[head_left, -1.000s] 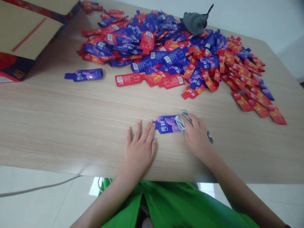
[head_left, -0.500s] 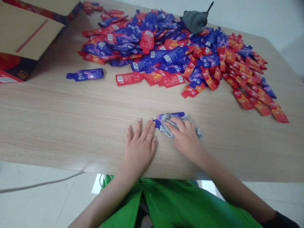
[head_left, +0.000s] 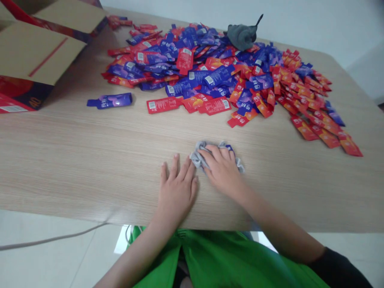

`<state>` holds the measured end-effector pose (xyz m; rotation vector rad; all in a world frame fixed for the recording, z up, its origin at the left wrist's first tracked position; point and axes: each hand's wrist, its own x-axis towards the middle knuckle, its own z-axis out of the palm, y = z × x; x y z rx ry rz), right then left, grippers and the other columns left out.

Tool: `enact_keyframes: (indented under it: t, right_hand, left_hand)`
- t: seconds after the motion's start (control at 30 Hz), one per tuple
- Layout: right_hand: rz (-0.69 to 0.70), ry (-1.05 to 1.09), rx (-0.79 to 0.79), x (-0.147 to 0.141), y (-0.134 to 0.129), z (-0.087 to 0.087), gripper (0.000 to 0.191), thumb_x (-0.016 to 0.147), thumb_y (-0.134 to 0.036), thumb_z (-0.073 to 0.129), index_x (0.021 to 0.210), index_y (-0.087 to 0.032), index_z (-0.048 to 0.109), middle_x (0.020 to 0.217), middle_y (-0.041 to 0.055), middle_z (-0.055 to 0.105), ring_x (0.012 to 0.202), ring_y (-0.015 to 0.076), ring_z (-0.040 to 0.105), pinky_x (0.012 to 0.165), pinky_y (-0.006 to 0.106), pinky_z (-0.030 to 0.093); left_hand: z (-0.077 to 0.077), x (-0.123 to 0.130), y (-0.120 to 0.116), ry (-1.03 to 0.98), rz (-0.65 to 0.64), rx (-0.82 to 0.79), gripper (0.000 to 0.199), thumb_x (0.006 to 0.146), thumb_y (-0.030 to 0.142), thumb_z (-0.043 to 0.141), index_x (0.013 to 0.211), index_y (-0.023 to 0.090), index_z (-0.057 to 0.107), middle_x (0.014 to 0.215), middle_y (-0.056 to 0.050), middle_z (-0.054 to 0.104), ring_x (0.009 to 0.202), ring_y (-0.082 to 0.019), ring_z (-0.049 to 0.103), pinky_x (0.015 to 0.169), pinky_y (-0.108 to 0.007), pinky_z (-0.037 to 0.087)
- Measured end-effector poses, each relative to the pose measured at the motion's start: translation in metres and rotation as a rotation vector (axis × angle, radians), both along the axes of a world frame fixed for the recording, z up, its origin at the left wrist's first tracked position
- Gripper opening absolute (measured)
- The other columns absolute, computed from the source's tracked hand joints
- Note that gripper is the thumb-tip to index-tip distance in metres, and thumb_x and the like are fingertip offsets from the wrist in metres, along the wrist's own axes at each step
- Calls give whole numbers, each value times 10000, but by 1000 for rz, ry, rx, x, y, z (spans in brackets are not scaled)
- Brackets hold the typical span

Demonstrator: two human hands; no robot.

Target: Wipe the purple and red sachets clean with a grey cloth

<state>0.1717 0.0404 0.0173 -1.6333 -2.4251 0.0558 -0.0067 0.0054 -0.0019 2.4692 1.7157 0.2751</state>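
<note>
My right hand (head_left: 222, 168) presses a crumpled grey cloth (head_left: 198, 155) down over a purple sachet (head_left: 229, 147). Only a small bit of that sachet shows past my fingers; the cloth and hand hide the rest. Flat on the table, my left hand (head_left: 177, 188) has its fingers spread, with the fingertips at the cloth's left edge. Whether they touch the sachet's end under the cloth I cannot tell. Further left lies a single purple sachet (head_left: 114, 101), apart from the others.
A big pile of red and purple sachets (head_left: 186, 60) spreads across the back of the table (head_left: 75, 160). On top of it sits a dark grey bundled cloth (head_left: 241, 37). An open cardboard box (head_left: 39, 52) stands at the far left. A cable (head_left: 54, 239) runs below the front edge.
My right hand has slid the cloth left along the sachet, covering the end that showed before. My left hand has stayed in place. The view has shifted slightly.
</note>
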Motion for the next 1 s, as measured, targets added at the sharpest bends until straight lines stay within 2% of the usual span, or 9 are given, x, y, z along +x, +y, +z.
enact_keyframes:
  t: [0.1, 0.27, 0.4, 0.5, 0.57, 0.67, 0.73, 0.87, 1.0]
  right_hand:
    - [-41, -71, 2, -2, -2, -8, 446, 972, -310, 450, 1398, -211, 535, 1395, 121, 543, 1093, 313, 468, 907, 476, 354]
    - [-230, -81, 29, 44, -4, -20, 464, 962, -276, 418, 1404, -174, 515, 1343, 154, 546, 1057, 319, 485, 895, 486, 388]
    - [-290, -26, 21, 64, 3, -15, 448, 966, -252, 389, 1377, -148, 531, 1325, 167, 526, 1097, 328, 491, 928, 497, 404]
    - [-223, 77, 65, 46, 9, -3, 448, 964, -232, 395, 1379, -132, 532, 1311, 178, 502, 1130, 312, 487, 965, 469, 402]
    - [-99, 98, 61, 20, 10, 1, 475, 960, -222, 418, 1421, -140, 500, 1331, 172, 495, 1135, 298, 484, 969, 444, 401]
    - [67, -3, 13, -14, 9, 0, 494, 963, -227, 442, 1453, -178, 484, 1387, 144, 508, 1092, 288, 486, 931, 431, 403]
    - [67, -69, 6, -19, 7, -5, 492, 966, -240, 451, 1454, -194, 491, 1413, 136, 509, 1075, 293, 482, 909, 437, 402]
    - [-86, -54, 33, 19, 9, -16, 479, 944, -226, 462, 1415, -173, 535, 1372, 170, 515, 1070, 318, 484, 928, 471, 411]
    - [-194, 153, 22, 69, 15, -21, 440, 920, -186, 424, 1330, -130, 573, 1232, 186, 562, 1076, 323, 522, 951, 491, 438]
  left_hand:
    - [1, 0, 0, -6, 1, 3, 526, 999, 318, 360, 1512, 229, 435, 1563, -31, 441, 1490, -357, 311, 1184, -630, 246]
    - [-1, 0, 1, -31, 2, 3, 542, 998, 324, 347, 1531, 239, 396, 1582, -1, 398, 1490, -363, 307, 1180, -646, 243]
    - [-3, 0, 0, -41, -1, 3, 546, 1001, 326, 336, 1535, 224, 386, 1592, 4, 378, 1495, -373, 289, 1170, -671, 244]
    - [-3, 0, 0, -45, -7, 9, 545, 1003, 321, 334, 1535, 214, 386, 1592, -8, 380, 1492, -375, 295, 1169, -673, 245]
    - [-2, 0, 0, -40, -8, 9, 533, 1003, 313, 341, 1520, 210, 417, 1574, -27, 420, 1489, -374, 303, 1170, -671, 245]
    - [0, 0, 0, -25, -4, 0, 500, 1002, 308, 352, 1470, 206, 496, 1521, -53, 505, 1484, -372, 317, 1168, -669, 248]
    - [0, 0, 1, -26, -4, 5, 500, 1002, 311, 355, 1472, 209, 493, 1524, -50, 502, 1485, -369, 317, 1170, -662, 249]
    - [-3, 0, -1, -31, -4, 17, 537, 1001, 317, 350, 1527, 226, 405, 1585, -17, 405, 1497, -365, 288, 1177, -655, 244]
    - [3, 0, 2, -14, -1, -17, 519, 999, 305, 376, 1510, 232, 430, 1580, -14, 428, 1482, -386, 303, 1159, -678, 260]
